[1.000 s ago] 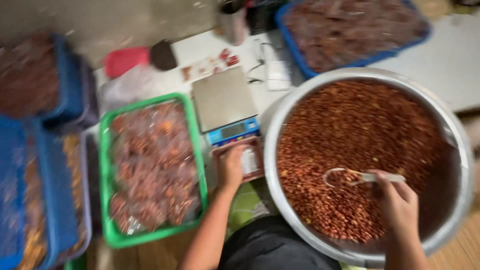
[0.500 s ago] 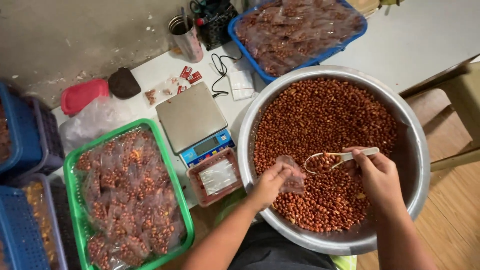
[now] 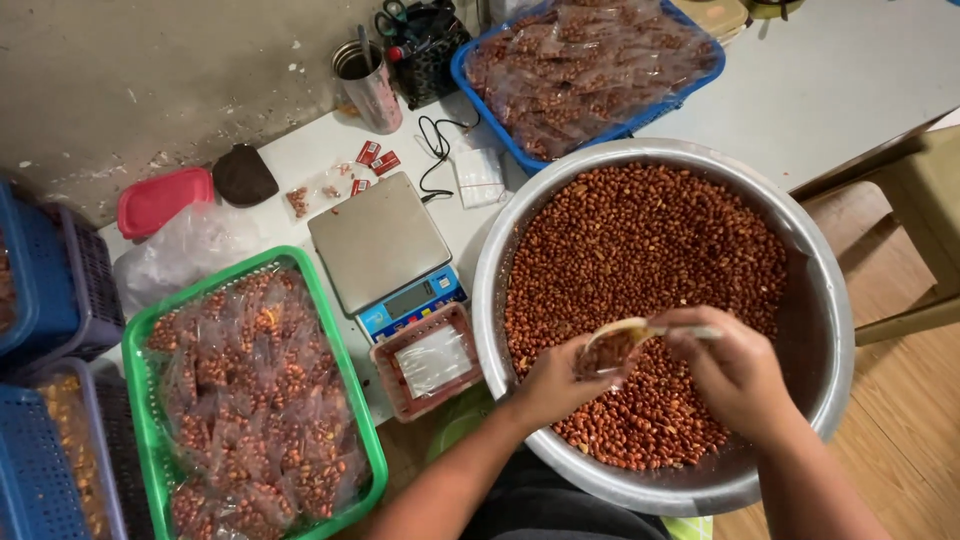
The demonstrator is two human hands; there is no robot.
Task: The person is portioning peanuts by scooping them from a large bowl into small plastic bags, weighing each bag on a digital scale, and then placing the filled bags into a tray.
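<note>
right hand closed on scoop handle, tipping peanuts | left hand pinching small clear bag under scoop, over bowl | steel bowl full of red-brown peanuts | beyond on counter: scale, green basket of filled bags

One head-worn view — looking steeply down, close over the metal basin and table.

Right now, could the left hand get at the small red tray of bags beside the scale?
Probably yes. The left hand is over the metal bowl, pinching a small bag at the scoop; the red tray lies close on its left with nothing between, though the hand is occupied.
</note>
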